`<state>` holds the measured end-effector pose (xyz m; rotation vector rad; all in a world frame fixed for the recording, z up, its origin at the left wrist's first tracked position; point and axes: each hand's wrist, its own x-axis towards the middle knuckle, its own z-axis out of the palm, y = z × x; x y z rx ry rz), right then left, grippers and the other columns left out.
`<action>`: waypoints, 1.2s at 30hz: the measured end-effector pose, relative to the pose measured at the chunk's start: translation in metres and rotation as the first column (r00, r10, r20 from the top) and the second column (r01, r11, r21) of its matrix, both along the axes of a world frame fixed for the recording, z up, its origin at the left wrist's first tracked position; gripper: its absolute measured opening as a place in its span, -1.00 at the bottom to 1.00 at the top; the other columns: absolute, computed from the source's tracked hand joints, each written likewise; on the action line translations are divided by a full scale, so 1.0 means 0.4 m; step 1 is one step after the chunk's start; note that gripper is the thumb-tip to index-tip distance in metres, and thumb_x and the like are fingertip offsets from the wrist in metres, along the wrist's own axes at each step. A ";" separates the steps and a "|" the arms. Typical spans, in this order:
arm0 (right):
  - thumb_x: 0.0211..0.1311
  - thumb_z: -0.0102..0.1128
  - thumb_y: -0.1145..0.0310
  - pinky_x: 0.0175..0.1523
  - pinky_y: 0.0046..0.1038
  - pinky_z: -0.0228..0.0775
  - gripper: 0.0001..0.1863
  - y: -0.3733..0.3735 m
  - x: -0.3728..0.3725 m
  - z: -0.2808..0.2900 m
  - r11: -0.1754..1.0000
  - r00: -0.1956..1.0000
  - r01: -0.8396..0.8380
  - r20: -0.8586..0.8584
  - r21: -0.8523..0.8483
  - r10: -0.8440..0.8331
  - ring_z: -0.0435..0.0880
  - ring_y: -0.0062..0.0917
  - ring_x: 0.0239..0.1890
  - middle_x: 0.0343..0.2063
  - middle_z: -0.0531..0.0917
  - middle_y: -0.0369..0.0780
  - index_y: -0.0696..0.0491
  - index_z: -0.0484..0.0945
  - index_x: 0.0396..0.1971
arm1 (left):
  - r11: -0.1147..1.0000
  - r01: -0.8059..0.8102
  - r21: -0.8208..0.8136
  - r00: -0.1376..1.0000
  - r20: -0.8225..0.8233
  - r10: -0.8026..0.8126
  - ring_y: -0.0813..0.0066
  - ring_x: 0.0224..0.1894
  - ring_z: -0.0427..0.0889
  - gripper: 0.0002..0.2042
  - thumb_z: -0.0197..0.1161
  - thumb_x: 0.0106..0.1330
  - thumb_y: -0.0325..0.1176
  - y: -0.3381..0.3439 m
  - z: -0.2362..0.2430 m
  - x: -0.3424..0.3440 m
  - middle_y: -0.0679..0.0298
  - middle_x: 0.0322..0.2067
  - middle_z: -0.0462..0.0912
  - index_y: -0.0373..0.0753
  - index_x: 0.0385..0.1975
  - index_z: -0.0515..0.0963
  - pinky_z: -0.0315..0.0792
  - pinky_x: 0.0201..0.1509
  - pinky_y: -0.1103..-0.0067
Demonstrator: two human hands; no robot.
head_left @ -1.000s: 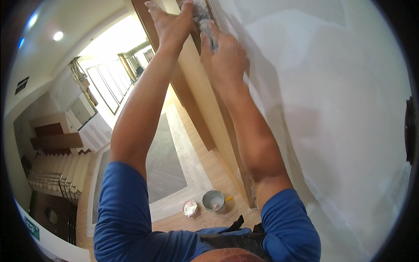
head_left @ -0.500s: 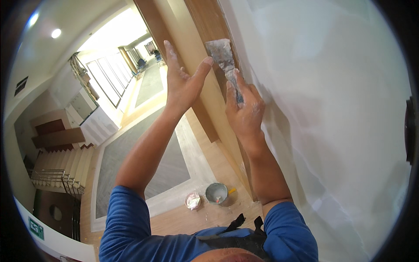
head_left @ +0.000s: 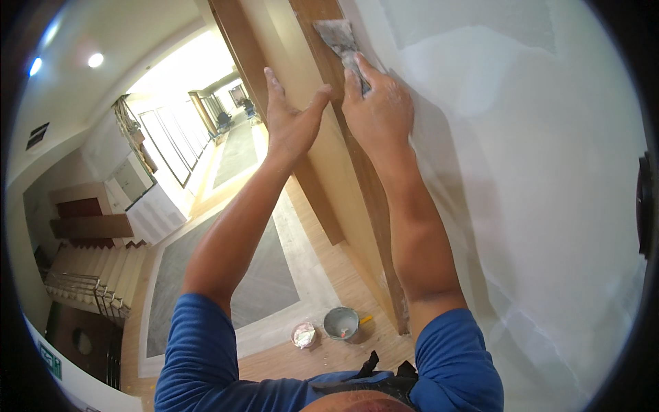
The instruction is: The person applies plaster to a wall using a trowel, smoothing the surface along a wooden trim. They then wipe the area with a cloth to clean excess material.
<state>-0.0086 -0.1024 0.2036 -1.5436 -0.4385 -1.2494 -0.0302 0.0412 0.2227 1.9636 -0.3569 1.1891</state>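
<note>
My right hand (head_left: 377, 110) grips a putty knife (head_left: 336, 38) smeared with pale filler, its blade on the brown wooden trim (head_left: 374, 233) bordering the white wall (head_left: 522, 192). Just left of it, my left hand (head_left: 292, 120) is open, thumb and fingers apart, with white residue on the fingertips, beside the lighter wooden panel (head_left: 312, 89). Whether it touches the panel I cannot tell. Nothing shows in its grasp.
On the floor (head_left: 371, 357) below stand a grey bucket (head_left: 336, 323) with a yellow-handled item and a small tub (head_left: 303, 335) of white material. At left are a staircase with railing (head_left: 82, 288) and a bright corridor (head_left: 233, 147) with chairs in the distance.
Both hands came down from the top of the view about a second ago. Since half a second ago, my right hand and the knife have moved back up along the trim.
</note>
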 end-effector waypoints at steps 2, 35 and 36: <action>0.36 0.23 0.19 0.01 -0.26 0.55 -0.59 -0.004 0.014 0.011 1.000 0.998 -0.014 0.058 0.013 0.013 0.71 -0.01 -0.06 -0.15 0.74 0.06 0.06 0.67 0.11 | 0.997 0.058 -0.048 0.998 0.025 -0.057 0.07 0.58 -0.03 0.10 0.44 0.28 -0.14 0.016 -0.024 0.011 -0.26 0.52 -0.07 -0.60 0.49 -0.29 0.10 0.54 0.40; 0.33 0.21 0.10 0.19 -0.11 0.45 -0.51 0.613 -0.655 -1.329 -0.382 -0.046 -0.924 -0.983 -0.026 0.178 0.65 0.00 0.09 -0.02 0.70 0.08 0.08 0.62 0.14 | 0.351 -0.936 0.025 0.010 -0.995 0.097 -0.06 0.28 0.53 -0.29 0.35 0.27 -0.02 0.138 -1.466 -1.391 -0.25 0.21 0.53 -0.45 0.28 0.44 0.37 0.39 0.34; 0.33 0.20 0.11 0.21 -0.10 0.44 -0.52 0.651 -0.710 -1.328 -0.447 -0.051 -0.894 -0.987 -0.023 0.153 0.64 0.01 0.10 -0.01 0.70 0.08 0.07 0.62 0.15 | 0.329 -0.943 0.045 -0.005 -0.992 0.123 -0.07 0.29 0.52 -0.31 0.35 0.27 -0.04 0.122 -1.454 -1.409 -0.24 0.21 0.53 -0.45 0.27 0.45 0.36 0.39 0.34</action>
